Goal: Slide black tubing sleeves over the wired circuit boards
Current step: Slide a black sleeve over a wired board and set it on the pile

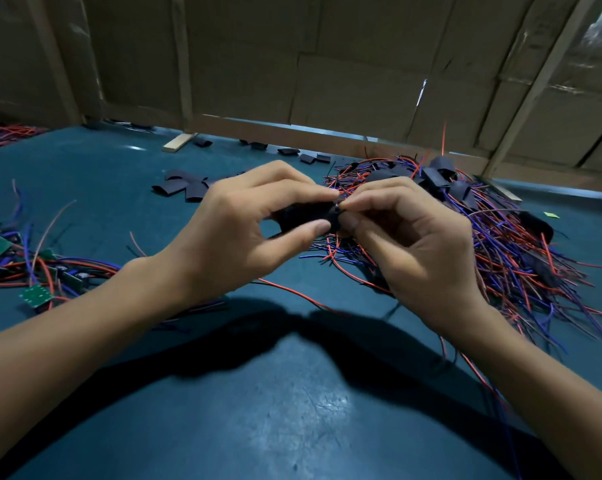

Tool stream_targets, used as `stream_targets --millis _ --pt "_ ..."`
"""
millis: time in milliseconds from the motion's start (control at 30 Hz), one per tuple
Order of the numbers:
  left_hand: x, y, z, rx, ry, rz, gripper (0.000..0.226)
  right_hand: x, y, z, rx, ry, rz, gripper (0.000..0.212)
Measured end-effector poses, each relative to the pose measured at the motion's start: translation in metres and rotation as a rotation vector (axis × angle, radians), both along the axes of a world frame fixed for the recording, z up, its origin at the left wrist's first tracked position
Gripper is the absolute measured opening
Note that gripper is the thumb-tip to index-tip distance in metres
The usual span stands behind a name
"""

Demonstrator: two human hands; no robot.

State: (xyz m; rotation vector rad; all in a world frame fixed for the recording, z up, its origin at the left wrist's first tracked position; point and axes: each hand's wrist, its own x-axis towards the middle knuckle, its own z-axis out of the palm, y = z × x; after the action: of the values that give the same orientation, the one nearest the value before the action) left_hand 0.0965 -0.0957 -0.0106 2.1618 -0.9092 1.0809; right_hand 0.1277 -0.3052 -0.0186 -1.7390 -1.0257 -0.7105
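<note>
Forearms nearest me. Left hand [244,233] pinches black sleeve [301,218]; right hand [407,237] fingertips pinch its mouth, just left of wire pile [500,244]. I judge board mid-insertion; next: push board deeper.

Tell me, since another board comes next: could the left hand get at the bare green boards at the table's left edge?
Probably not yet. The way over the table to the green boards looks free, but the left hand grips the black sleeve, which the right hand pinches too.
</note>
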Motion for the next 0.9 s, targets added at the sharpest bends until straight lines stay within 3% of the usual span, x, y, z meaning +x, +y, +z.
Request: stream_targets --millis 200,300,367,467,533,600,667,767,900 --pt "0.001 -0.01 -0.006 0.031 0.199 -0.083 0.049 -0.006 0.013 -0.004 0.215 0.455 0.135 0.014" --pt "-0.001 -0.006 -0.003 -0.084 0.427 -0.151 0.067 -0.005 0.011 0.0 0.293 0.679 0.231 0.011" --pt "0.0 0.0 0.002 -0.166 0.462 -0.131 0.07 -0.001 0.006 0.005 0.355 0.718 0.271 0.009" --pt "0.007 0.027 0.014 -0.107 0.509 -0.037 0.056 0.012 -0.009 0.019 0.487 0.532 0.125 0.007" --pt "0.011 0.054 0.02 0.135 0.707 0.034 0.051 0.021 -0.026 0.028 0.464 0.325 -0.124 0.006" --pt "0.014 0.073 0.019 0.404 0.968 0.112 0.055 0.03 -0.042 0.032 0.317 0.165 -0.415 0.009" --pt "0.017 0.076 0.013 0.516 1.126 0.127 0.047 0.035 -0.053 0.032 0.042 0.123 -0.635 0.013" --pt "0.021 0.071 0.009 0.483 1.094 0.088 0.02 0.034 -0.053 0.029 -0.282 0.195 -0.731 0.018" --pt "0.021 0.065 0.012 0.235 0.924 0.02 0.013 0.021 -0.039 0.029 -0.172 0.049 -0.842 0.019"
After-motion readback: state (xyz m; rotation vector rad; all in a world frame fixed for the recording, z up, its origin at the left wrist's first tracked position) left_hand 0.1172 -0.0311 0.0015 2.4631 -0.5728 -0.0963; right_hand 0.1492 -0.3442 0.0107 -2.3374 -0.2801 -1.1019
